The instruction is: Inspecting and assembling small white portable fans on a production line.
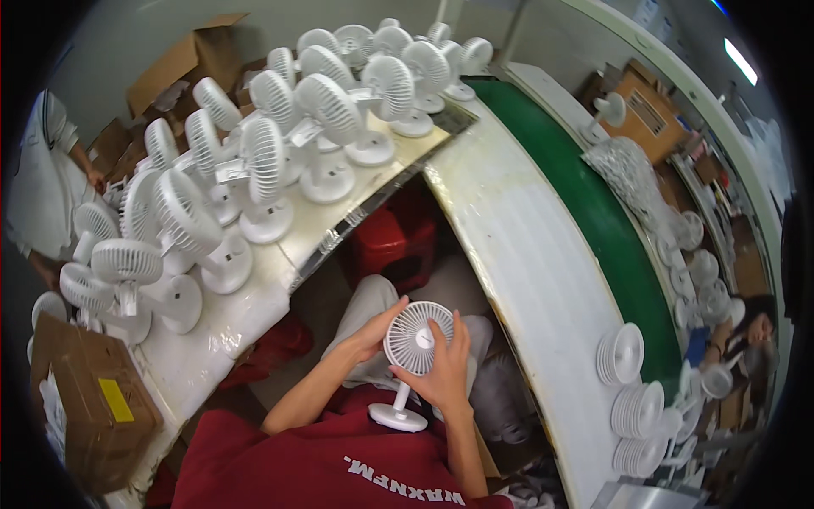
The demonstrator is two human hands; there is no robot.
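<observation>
Small white desk fan (415, 348) held upright over the lap, round base (398, 416) low, near the red shirt (339, 467). Left hand (373, 331) cups the left rim of the fan head, fingers closed against the grille edge. Right hand (445, 369) wraps the right side and lower rim of the head, fingers curled onto it, thumb side toward the stem. Both hands clamped on the same fan. To the left, a counter (254, 288) carries a dense group of identical white fans (263, 170) standing on their bases. A cardboard box (93, 407) sits at the counter's near end. To the right, a green conveyor belt (593, 212) curves past, with stacks of white grille discs (623, 352) beside it on the white ledge. Another person's sleeve (38, 170) at far left.
</observation>
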